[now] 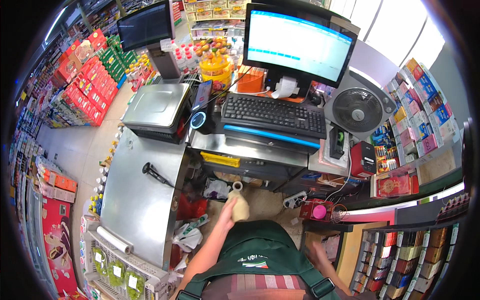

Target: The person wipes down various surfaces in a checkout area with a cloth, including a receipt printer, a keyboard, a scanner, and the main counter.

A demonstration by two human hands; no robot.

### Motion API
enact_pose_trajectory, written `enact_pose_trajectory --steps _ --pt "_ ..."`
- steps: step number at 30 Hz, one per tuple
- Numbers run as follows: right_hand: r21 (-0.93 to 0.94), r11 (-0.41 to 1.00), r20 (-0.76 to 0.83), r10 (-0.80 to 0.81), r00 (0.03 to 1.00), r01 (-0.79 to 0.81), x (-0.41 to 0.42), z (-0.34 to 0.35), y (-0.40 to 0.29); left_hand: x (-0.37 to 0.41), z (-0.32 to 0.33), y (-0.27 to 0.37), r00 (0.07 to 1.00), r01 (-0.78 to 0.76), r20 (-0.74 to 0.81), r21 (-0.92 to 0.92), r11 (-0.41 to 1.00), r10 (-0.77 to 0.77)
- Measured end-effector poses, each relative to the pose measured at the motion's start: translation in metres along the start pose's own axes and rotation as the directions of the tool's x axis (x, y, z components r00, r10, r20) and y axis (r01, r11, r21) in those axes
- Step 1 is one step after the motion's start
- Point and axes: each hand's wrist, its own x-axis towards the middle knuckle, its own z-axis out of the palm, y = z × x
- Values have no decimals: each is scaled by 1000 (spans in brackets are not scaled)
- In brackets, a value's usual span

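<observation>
My left hand [227,213] is closed around a beige, crumpled cloth [239,207], held low in front of the green apron [258,243]. Just beyond the cloth is the round end of a white roll [237,185]; whether it touches the cloth I cannot tell. My right hand [318,252] is blurred at my right side, beside an open wooden drawer or shelf [348,247]; its fingers and anything in them are not clear. On the metal counter [138,187] to the left lies a black handheld barcode scanner [153,173].
Ahead stand a weighing scale [157,107], a black keyboard [275,112], a lit monitor [300,45] and a grey fan [357,108]. A crate [150,279] with packed green grapes is at lower left. Cables and a red box [307,210] are low on the right.
</observation>
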Motion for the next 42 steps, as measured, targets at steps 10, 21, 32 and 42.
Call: enact_pose_trajectory --steps 10,21,32,42 --pt "-318 207 394 -859 327 925 -11 314 -212 1 144 83 845 -318 497 172 932 197" --pt "-601 -602 711 -703 9 525 103 460 -194 11 -27 127 945 -53 -300 242 969 127" --pt "4 -438 904 -382 -190 899 88 588 -172 21 -131 235 253 -267 -745 560 784 618" --pt "50 793 876 -328 355 608 -6 577 -185 51 -126 265 537 -540 -623 264 799 569"
